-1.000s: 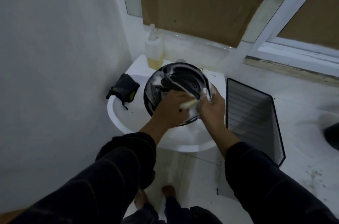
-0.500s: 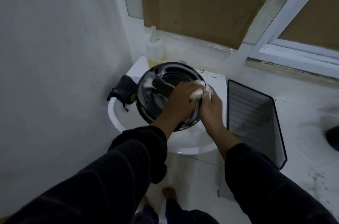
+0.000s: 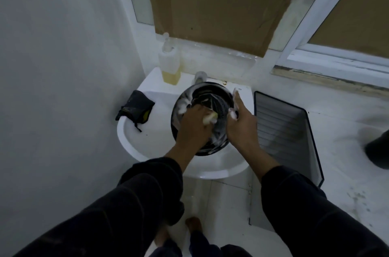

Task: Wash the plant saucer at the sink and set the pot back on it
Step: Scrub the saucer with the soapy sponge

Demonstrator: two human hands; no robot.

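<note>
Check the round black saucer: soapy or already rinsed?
Soapy: white foam streaks the round black saucer while the left hand scrubs it.

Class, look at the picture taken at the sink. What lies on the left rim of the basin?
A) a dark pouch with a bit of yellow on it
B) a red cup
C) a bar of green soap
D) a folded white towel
A: a dark pouch with a yellow patch lies on the left rim of the white sink, apart from the soapy black saucer.
</note>
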